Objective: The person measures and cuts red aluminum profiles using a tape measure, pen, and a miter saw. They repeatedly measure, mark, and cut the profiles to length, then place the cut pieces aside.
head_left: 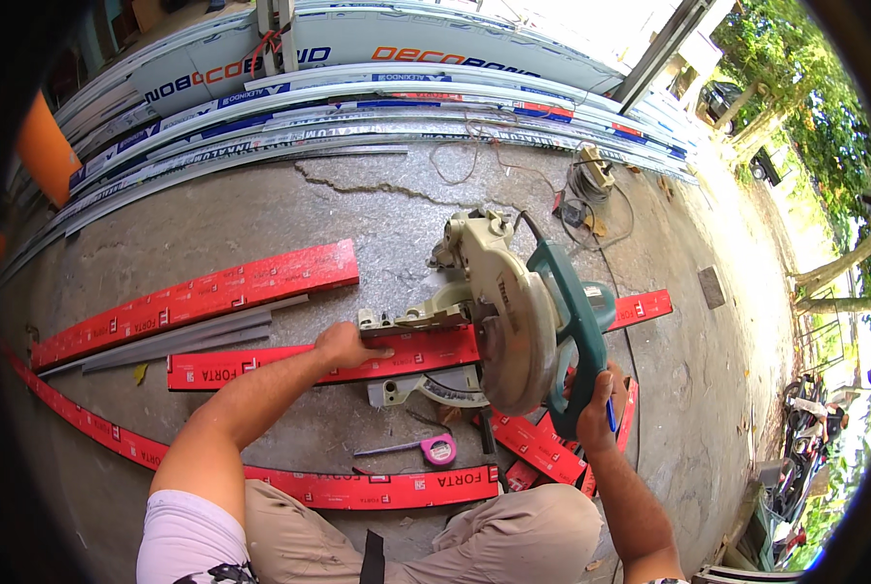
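Observation:
A miter saw [513,321] with a cream body, a round blade guard and a green handle stands on the concrete in front of me. Wrapped around the lower part of its handle is my right hand [596,404], with a slim blue pen-like thing [611,415] showing at the fingers. A long bar in red printed film [250,368] lies across the saw base, and its far end [645,307] shows right of the saw. My left hand [346,346] grips this bar beside the fence, thumb along the top. The guard hides where blade and bar meet.
A pink tape measure [440,450] lies near my knees. Red-wrapped bars [406,489] and short offcuts [533,446] surround the saw; grey strips [182,341] lie left. A cable reel [588,180] trails cord at the back, before stacked profiles [357,112].

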Available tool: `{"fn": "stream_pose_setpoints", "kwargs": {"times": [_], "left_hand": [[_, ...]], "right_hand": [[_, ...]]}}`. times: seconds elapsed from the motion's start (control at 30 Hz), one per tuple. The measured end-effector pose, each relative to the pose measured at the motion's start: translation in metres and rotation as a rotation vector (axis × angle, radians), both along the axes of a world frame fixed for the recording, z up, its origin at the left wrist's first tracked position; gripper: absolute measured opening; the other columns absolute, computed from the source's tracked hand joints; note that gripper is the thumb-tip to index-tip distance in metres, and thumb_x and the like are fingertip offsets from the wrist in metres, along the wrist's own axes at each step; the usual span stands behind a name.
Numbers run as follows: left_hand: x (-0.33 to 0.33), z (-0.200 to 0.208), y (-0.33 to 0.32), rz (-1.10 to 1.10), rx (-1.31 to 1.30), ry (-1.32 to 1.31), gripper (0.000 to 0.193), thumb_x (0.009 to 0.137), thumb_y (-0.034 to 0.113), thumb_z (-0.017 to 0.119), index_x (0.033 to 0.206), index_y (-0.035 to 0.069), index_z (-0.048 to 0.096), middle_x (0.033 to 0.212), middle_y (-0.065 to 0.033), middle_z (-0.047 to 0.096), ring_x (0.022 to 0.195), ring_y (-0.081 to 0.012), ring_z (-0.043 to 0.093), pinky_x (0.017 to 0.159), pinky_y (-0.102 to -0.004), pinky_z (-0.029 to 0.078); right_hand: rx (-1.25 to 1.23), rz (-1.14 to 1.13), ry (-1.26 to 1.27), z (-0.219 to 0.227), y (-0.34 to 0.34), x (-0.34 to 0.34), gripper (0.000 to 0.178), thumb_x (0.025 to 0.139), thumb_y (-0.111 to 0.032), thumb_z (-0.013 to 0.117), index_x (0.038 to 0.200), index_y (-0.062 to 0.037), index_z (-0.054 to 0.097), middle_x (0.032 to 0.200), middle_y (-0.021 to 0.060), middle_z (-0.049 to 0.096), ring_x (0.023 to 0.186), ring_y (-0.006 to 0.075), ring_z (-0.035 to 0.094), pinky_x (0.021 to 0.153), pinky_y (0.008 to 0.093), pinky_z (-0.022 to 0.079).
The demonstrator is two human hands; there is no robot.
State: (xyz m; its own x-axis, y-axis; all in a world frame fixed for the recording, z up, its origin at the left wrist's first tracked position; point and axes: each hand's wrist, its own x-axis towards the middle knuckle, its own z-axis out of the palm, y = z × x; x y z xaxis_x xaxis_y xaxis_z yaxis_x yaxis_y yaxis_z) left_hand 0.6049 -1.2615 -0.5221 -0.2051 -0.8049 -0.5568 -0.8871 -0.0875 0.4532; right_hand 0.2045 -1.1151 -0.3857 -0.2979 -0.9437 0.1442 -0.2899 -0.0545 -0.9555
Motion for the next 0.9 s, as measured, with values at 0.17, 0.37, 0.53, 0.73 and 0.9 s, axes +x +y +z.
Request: {"fn": "stream_pose_setpoints", "kwargs": {"times": [0.17, 0.37, 0.53, 0.73, 0.9], "left_hand": [[0.001, 0.0, -0.002, -0.007, 0.017, -0.014, 0.084, 0.07, 0.079, 0.079, 0.121, 0.012, 0.077, 0.114, -0.0215, 0.076, 0.108, -0.0361, 0.073, 0.092, -0.0447, 0.058], [0.0, -0.002, -0.003, 0.005, 0.048, -0.036, 0.084, 0.07, 0.079, 0.079, 0.12, 0.012, 0.078, 0.113, -0.0204, 0.077, 0.107, -0.035, 0.074, 0.092, -0.044, 0.057], [-0.002, 0.0, -0.002, 0.04, 0.029, -0.058, 0.084, 0.073, 0.082, 0.074, 0.121, 0.013, 0.077, 0.112, -0.022, 0.076, 0.109, -0.038, 0.072, 0.091, -0.0447, 0.057], [-0.002, -0.006, -0.002, 0.037, -0.021, -0.057, 0.086, 0.073, 0.082, 0.074, 0.11, 0.004, 0.079, 0.106, -0.0256, 0.076, 0.104, -0.0395, 0.074, 0.088, -0.0466, 0.057], [-0.003, -0.006, 0.0, 0.057, -0.007, -0.072, 0.085, 0.074, 0.082, 0.074, 0.11, 0.006, 0.08, 0.105, -0.0243, 0.076, 0.102, -0.0393, 0.074, 0.086, -0.0473, 0.058]], "right_hand": [[0.013, -0.008, 0.015, -0.005, 0.001, -0.003, 0.071, 0.103, -0.068, 0.048, 0.116, 0.0004, 0.061, 0.084, 0.0076, 0.065, 0.07, 0.0135, 0.063, 0.065, 0.0299, 0.051], [0.015, 0.005, -0.006, -0.004, 0.004, -0.003, 0.065, 0.106, -0.061, 0.05, 0.119, 0.0011, 0.06, 0.086, 0.0085, 0.066, 0.072, 0.0139, 0.064, 0.066, 0.0302, 0.052], [-0.023, 0.015, 0.01, -0.003, 0.005, 0.0, 0.061, 0.107, -0.057, 0.051, 0.122, 0.0015, 0.059, 0.087, 0.009, 0.068, 0.073, 0.014, 0.065, 0.067, 0.0303, 0.052], [-0.044, 0.031, -0.001, -0.004, 0.007, 0.0, 0.064, 0.105, -0.06, 0.053, 0.122, 0.0016, 0.06, 0.088, 0.009, 0.07, 0.076, 0.0133, 0.067, 0.069, 0.0306, 0.054], [-0.058, 0.015, 0.034, -0.011, 0.011, 0.0, 0.066, 0.105, -0.06, 0.053, 0.125, 0.0025, 0.06, 0.086, 0.0087, 0.071, 0.076, 0.0144, 0.068, 0.07, 0.0312, 0.055]]}}
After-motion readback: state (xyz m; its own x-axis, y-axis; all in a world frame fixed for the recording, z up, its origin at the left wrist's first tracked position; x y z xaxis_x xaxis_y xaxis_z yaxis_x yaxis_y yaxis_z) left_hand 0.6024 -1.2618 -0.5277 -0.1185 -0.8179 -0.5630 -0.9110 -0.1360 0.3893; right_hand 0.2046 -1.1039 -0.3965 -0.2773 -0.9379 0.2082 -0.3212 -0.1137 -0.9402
